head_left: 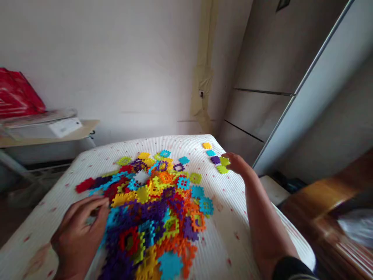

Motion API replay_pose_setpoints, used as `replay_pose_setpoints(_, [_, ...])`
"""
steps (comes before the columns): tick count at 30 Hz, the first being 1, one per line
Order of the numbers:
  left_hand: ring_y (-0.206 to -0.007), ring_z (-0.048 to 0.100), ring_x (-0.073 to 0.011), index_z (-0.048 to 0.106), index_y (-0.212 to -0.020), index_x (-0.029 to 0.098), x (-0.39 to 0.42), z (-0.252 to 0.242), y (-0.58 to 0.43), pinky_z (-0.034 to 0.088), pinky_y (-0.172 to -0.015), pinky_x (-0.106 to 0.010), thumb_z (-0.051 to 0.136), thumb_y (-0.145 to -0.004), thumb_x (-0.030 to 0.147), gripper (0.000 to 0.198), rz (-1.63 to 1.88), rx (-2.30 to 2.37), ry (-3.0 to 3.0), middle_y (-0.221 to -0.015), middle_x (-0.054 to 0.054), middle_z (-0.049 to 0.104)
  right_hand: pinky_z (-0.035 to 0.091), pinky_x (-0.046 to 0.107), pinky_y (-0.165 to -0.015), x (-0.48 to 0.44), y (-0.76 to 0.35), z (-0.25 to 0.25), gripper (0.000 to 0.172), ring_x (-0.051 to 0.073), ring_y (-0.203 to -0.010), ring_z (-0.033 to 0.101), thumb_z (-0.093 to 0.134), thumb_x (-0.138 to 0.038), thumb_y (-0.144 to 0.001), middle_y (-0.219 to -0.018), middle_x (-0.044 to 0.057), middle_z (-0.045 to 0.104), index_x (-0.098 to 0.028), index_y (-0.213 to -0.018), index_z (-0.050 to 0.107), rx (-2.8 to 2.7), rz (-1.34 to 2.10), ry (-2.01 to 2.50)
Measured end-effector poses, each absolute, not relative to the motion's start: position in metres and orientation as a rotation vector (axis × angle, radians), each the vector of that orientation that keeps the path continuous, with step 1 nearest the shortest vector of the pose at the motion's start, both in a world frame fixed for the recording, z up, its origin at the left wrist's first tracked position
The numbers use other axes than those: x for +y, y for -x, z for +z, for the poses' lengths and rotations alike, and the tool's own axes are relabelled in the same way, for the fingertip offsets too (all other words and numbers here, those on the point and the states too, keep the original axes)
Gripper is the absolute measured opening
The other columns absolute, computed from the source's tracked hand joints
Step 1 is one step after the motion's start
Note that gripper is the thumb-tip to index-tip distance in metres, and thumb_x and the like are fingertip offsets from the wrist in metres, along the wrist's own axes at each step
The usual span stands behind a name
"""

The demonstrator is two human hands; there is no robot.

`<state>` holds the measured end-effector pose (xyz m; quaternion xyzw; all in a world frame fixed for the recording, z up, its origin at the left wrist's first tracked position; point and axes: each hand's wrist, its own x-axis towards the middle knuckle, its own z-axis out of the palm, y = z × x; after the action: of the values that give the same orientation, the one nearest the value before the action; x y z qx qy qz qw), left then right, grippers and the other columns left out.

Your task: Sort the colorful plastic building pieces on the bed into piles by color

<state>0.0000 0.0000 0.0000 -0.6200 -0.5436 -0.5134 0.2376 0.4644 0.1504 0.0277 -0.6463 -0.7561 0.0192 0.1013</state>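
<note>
A heap of colourful plastic interlocking tiles (pixel 154 208), notched along their edges and some with window-like centres, spreads over a padded white cover. Beside the heap's left edge is my left hand (pixel 83 229), thumb and forefinger curled together; whatever may be between them is hidden. My right hand (pixel 235 163) reaches to the far right edge, its fingertips closed at a lime-green tile (pixel 224 160). Close to it, a short line holds a yellow tile (pixel 206 146), a light-blue tile (pixel 210 153), a purple tile (pixel 215 160) and another lime-green tile (pixel 222 169).
The tiles lie on a raised surface under a quilted white cover (pixel 227 233) with small red marks. A wooden-topped side table (pixel 90 126) at left carries a white box (pixel 65 126) and a red bag (pixel 19 93). Sliding wardrobe doors (pixel 262 93) stand on the right.
</note>
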Motion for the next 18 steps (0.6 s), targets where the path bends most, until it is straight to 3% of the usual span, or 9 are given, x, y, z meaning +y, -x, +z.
replay_pose_setpoints(5, [-0.062, 0.057, -0.0126, 0.064, -0.075, 0.018, 0.003, -0.005, 0.004, 0.047, -0.068, -0.026, 0.057, -0.076, 0.034, 0.017, -1.504, -1.662, 1.6, -0.079, -0.003, 0.064, 0.045, 0.026, -0.087, 0.155, -0.465, 0.012, 0.059, 0.019, -0.099, 0.061, 0.059, -0.001, -0.063, -0.114, 0.006, 0.063, -0.021, -0.118, 0.059, -2.276, 0.125, 1.992])
replay_pose_setpoints(18, [-0.067, 0.059, -0.0144, 0.064, -0.078, 0.024, 0.007, -0.019, 0.001, 0.048, -0.071, -0.028, 0.058, -0.074, 0.034, 0.012, -1.571, -1.713, 1.657, -0.079, 0.002, 0.063, 0.04, 0.028, -0.092, 0.165, -0.467, -0.009, 0.056, 0.022, -0.107, 0.054, 0.052, -0.004, -0.066, -0.118, 0.007, 0.06, -0.022, -0.118, 0.059, -2.449, 0.116, 1.95])
